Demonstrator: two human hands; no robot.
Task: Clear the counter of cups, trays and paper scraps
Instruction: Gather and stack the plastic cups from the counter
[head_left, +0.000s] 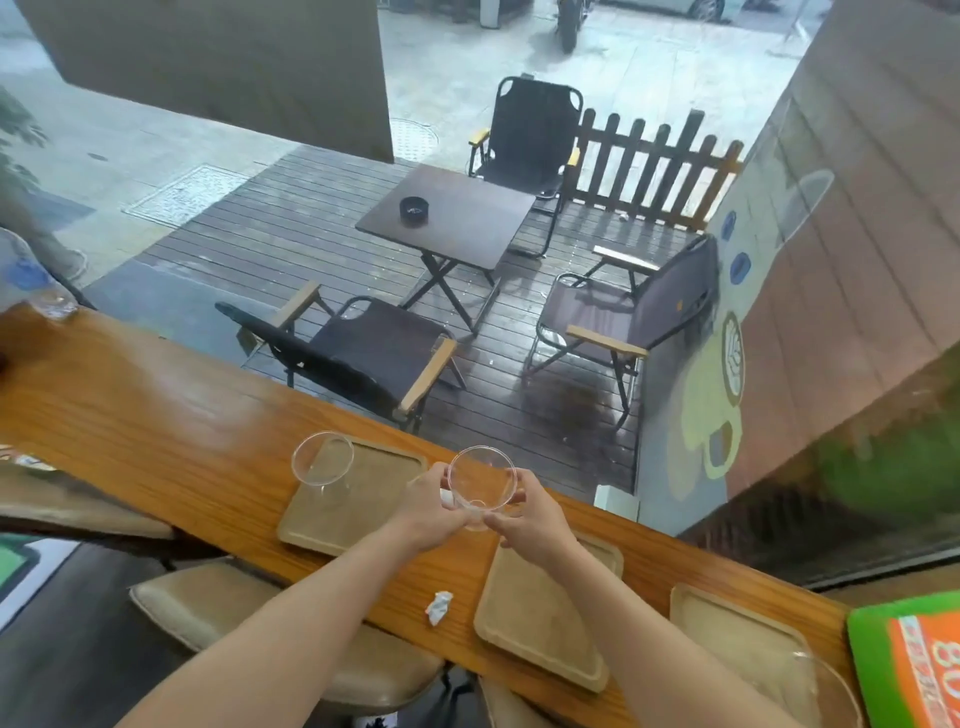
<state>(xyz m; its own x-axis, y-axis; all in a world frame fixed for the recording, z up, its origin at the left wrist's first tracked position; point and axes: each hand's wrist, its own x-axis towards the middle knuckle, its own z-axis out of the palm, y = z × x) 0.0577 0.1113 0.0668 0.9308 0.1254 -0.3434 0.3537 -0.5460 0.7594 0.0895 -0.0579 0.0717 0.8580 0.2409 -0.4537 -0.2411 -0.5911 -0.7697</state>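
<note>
Both hands, left (431, 512) and right (530, 514), grasp a clear cup (480, 483) above the counter (156, 415) between two trays (353, 499), mouth tilted up toward the camera

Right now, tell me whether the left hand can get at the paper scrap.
Probably not yet: the left hand is shut on the clear cup. The paper scrap lies unobstructed on the counter below the forearm.

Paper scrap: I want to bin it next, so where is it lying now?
The crumpled paper scrap lies on the counter's near edge, below the left forearm, just left of the middle tray.
</note>
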